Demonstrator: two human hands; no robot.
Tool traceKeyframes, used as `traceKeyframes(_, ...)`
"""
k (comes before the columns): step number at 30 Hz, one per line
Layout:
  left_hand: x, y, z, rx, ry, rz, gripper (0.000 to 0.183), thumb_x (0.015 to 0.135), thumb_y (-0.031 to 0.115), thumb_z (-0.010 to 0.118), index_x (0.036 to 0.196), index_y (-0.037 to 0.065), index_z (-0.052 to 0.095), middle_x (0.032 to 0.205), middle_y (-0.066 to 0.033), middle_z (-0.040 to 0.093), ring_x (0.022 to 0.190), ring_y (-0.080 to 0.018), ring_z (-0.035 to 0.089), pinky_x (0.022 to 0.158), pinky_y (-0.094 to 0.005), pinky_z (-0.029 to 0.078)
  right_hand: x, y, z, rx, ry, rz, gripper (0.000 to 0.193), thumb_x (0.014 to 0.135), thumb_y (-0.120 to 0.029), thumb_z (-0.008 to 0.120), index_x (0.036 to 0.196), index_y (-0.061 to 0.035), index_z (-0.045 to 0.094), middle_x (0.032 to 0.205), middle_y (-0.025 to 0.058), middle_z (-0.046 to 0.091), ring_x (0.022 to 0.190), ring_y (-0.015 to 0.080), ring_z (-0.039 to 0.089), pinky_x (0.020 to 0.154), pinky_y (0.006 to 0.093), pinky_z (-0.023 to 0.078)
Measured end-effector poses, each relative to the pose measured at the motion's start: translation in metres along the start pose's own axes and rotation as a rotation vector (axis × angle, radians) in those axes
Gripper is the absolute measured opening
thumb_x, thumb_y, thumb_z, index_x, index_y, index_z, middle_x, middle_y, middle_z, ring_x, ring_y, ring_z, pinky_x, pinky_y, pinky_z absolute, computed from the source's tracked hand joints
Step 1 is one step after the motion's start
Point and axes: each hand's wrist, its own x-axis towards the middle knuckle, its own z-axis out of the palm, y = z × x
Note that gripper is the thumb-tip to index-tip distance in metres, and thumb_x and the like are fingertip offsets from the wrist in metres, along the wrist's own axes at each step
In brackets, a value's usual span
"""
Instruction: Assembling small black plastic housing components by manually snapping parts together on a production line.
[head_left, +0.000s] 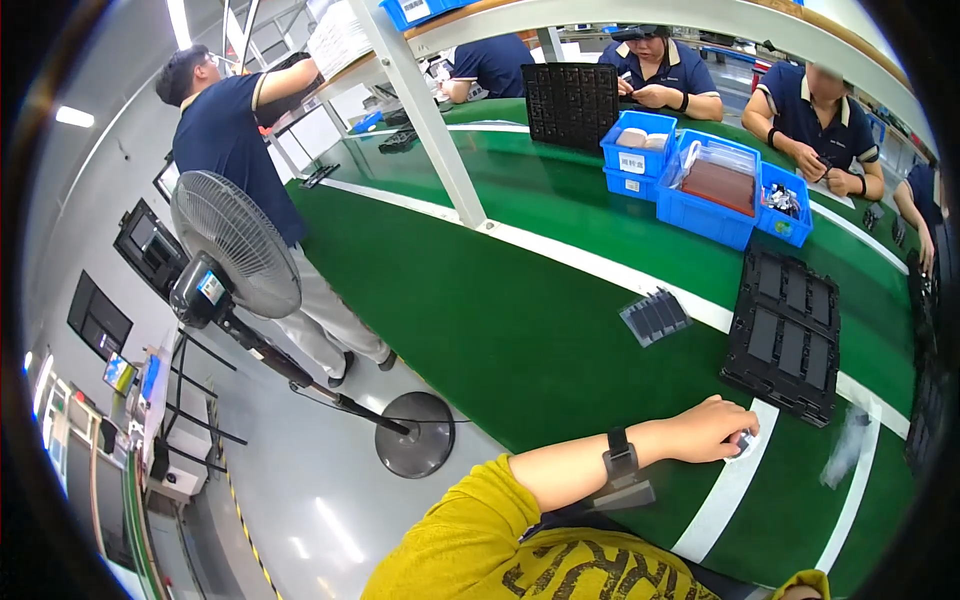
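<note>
Your left hand [712, 428] rested on green bench [520, 340], fingers curled together around small pale part [742, 444] on white stripe, just below black tray [785, 335]. Right hand out of view.

Head view of a green conveyor bench [480, 300]: the wearer's left hand [712, 428], wrist banded in black, rests at five o'clock, closed over a small pale object [742, 443] on a white stripe [730, 490]. Just beyond it, at four o'clock, lies a black compartmented tray [785, 335], with a small stack of grey parts [654, 316] near its left edge. Blue bins [705, 175] stand at one o'clock before seated workers, and a pedestal fan [235, 258] stands at nine o'clock on the floor.
</note>
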Motion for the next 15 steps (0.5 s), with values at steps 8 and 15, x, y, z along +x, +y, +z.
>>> traceKeyframes(8,0.003,-0.008,0.007,0.050,0.055,0.078,0.005,0.076,0.013,0.061,0.076,0.010,0.056,0.074,-0.0007,0.053,0.078,-0.0179,0.053,0.074,-0.0331,0.035,-0.028,-0.008,-0.003,0.023,0.026,0.065,0.030,0.090,-0.029,0.047,0.073,-0.0057,0.053,0.062,0.0024,0.050,0.052,0.0108,0.044,0.055,0.0227,0.043)
traceKeyframes(15,0.006,-0.004,-0.001,0.045,0.039,0.047,0.007,0.077,0.016,0.060,0.075,0.009,0.057,0.073,-0.0025,0.054,0.077,-0.0203,0.054,0.072,-0.0347,0.036,-0.056,-0.021,-0.008,0.023,0.069,0.120,0.031,0.090,-0.031,0.047,0.072,-0.0061,0.053,0.061,0.0022,0.049,0.050,0.0109,0.044,0.054,0.0227,0.043)
